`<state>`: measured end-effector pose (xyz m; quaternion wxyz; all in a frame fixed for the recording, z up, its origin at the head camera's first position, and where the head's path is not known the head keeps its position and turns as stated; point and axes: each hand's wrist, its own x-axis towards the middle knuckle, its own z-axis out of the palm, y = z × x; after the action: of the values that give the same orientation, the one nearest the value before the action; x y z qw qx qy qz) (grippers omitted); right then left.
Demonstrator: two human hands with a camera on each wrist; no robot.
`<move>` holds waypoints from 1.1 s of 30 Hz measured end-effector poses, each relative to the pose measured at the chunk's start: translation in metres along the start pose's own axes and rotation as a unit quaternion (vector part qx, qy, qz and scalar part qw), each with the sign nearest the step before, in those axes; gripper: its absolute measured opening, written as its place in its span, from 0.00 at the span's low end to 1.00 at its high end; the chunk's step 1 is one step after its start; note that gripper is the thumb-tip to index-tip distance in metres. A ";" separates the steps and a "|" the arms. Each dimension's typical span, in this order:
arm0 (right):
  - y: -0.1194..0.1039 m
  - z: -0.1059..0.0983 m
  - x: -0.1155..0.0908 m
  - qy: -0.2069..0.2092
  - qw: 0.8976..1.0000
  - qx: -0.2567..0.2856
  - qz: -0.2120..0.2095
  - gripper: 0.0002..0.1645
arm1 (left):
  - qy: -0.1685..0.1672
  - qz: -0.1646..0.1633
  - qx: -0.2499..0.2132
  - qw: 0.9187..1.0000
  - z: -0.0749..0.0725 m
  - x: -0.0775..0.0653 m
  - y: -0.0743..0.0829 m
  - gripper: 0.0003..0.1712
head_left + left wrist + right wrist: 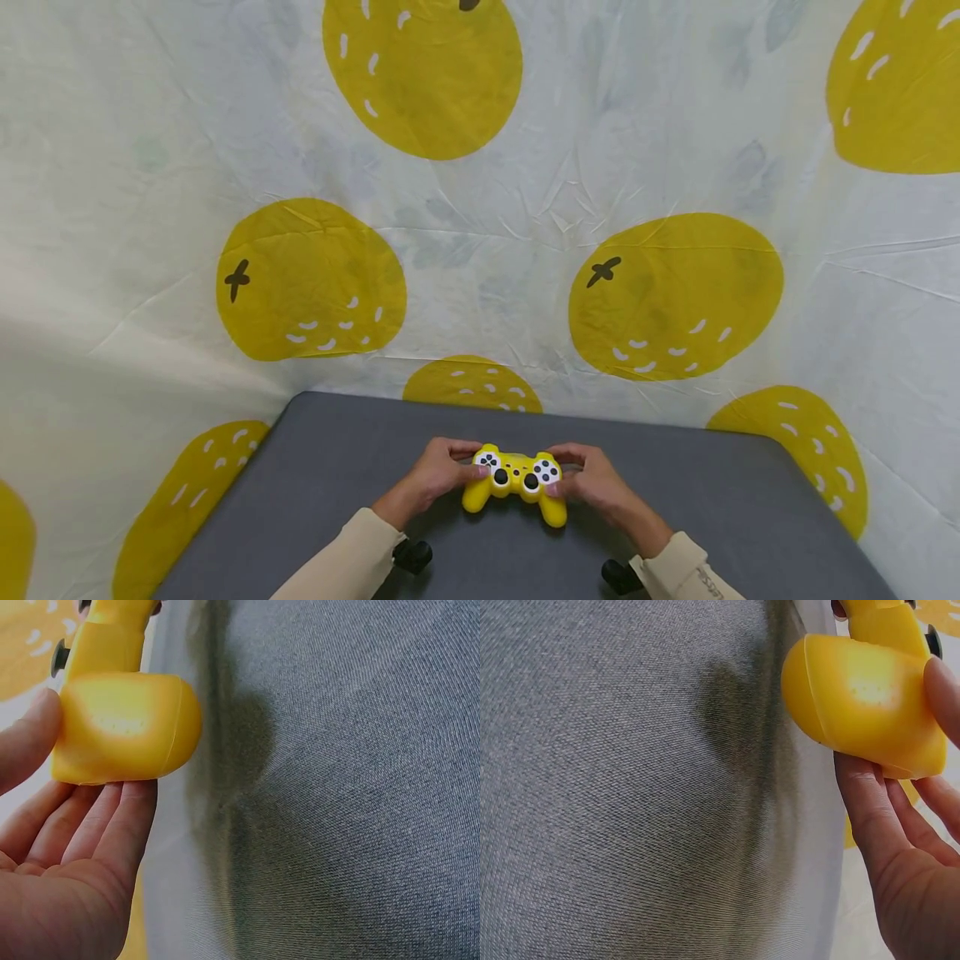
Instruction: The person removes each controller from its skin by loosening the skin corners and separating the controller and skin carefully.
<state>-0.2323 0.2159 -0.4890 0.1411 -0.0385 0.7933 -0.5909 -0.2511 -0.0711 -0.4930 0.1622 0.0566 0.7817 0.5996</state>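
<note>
The left hand [440,468] and the right hand [596,480] pinch from either end of 1 shared grip, each thumb [31,739] opposite its fingers [133,817]. In the left wrist view, 4 fingers lie side by side, facing the thumb. Behind the grip, 2 bare wrists [396,502] lead back to sleeved forearms [337,558], spread wider than the hands.

Game controller [516,483] between left hand [438,468] and right hand [596,479], above surface [345,450]. Left hand at controller's left end, right hand at its right. Cloth [487,283] behind surface, also along left and right sides.
</note>
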 end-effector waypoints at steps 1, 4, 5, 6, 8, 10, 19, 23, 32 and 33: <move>-0.001 0.000 0.000 0.001 1.000 0.000 -0.003 0.40 | 0.002 0.000 0.001 1.000 0.000 0.000 0.000 0.32; -0.003 0.000 -0.002 0.006 1.000 -0.001 -0.010 0.40 | 0.007 0.002 0.006 1.000 0.000 -0.001 0.001 0.32; -0.003 0.001 -0.003 0.008 1.000 -0.002 -0.012 0.40 | 0.008 0.004 0.009 1.000 0.000 -0.001 0.001 0.32; -0.004 0.001 -0.003 0.010 1.000 -0.001 -0.012 0.40 | 0.009 0.006 0.009 1.000 0.000 -0.001 0.001 0.31; -0.006 0.001 -0.004 0.015 1.000 -0.002 -0.012 0.41 | 0.011 0.011 0.008 1.000 0.000 -0.001 0.001 0.32; -0.009 0.001 -0.006 0.020 1.000 -0.004 -0.011 0.41 | 0.010 0.020 0.009 1.000 -0.001 -0.001 0.002 0.32; -0.016 0.000 -0.009 0.031 0.999 -0.006 -0.014 0.42 | 0.021 0.047 0.012 0.999 0.001 -0.003 0.005 0.32; -0.018 0.000 -0.008 0.048 0.999 -0.018 -0.005 0.42 | 0.024 0.060 0.004 0.998 0.002 -0.004 0.006 0.31; -0.021 -0.002 -0.009 0.044 0.999 -0.023 -0.020 0.43 | 0.023 0.071 -0.016 0.997 0.002 -0.005 0.006 0.32; -0.021 -0.002 -0.009 0.042 0.999 -0.021 -0.022 0.43 | 0.024 0.071 -0.018 0.997 0.002 -0.005 0.007 0.32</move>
<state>-0.2263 0.2136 -0.4667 0.0937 -0.0337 0.8101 -0.5778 -0.2467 -0.0684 -0.4863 0.1019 0.0949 0.7687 0.6243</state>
